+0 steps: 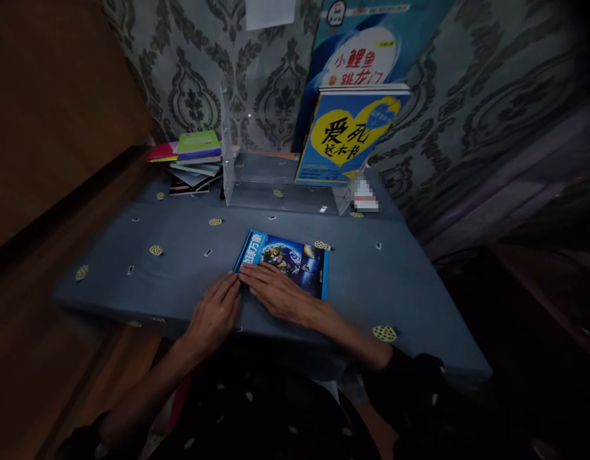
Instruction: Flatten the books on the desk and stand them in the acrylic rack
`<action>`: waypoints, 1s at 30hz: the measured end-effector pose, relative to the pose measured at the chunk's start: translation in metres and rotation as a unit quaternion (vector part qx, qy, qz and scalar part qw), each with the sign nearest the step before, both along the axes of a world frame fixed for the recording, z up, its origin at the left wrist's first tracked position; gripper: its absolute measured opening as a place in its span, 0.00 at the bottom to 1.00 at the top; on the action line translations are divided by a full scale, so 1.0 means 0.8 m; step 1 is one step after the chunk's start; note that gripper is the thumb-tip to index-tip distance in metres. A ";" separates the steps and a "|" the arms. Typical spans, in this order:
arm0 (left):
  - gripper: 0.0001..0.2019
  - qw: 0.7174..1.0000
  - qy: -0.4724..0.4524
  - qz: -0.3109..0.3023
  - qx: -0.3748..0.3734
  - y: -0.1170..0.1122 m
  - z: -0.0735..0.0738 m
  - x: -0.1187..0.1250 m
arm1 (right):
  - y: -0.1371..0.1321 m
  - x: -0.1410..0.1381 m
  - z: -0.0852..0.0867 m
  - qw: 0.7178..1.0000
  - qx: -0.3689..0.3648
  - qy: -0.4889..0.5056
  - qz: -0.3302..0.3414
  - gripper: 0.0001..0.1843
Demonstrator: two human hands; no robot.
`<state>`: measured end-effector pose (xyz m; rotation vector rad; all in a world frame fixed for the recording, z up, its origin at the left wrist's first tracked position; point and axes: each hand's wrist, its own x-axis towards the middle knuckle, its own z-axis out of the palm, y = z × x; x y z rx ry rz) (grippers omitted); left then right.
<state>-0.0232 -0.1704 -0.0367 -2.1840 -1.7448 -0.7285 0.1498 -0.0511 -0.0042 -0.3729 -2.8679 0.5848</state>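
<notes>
A small blue book (316, 271) with a planet picture and white Chinese title lies flat near the table's front edge. My right hand (278, 291) rests on the lower left part of its cover, fingers stretched out side by side. At the book's lower left corner, my left hand (216, 313) is closed, its fingertips together on the spine edge. Its thumb is hidden. Part of the cover and its lower edge are covered by my right hand.
On the patterned grey-blue tablecloth (180, 281), a clear acrylic stand (283, 195) holds a blue book with a yellow heart (338, 137) and a larger picture book (395, 38). Stacked books (199, 145) lie at the back left. A small white object (365, 197), blurred, stands right.
</notes>
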 end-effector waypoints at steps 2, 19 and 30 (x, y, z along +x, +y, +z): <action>0.15 1.000 -0.001 -0.002 0.002 0.000 0.001 0.000 | 0.004 -0.004 -0.002 1.000 0.001 0.001 0.006 0.24; 0.13 0.999 0.031 0.003 -0.019 0.015 0.022 0.000 | 0.014 -0.020 -0.013 0.999 0.043 -0.005 -0.015 0.24; 0.12 0.998 0.041 0.002 -0.042 0.026 0.023 -0.003 | 0.025 -0.021 -0.005 1.000 0.011 0.004 -0.007 0.23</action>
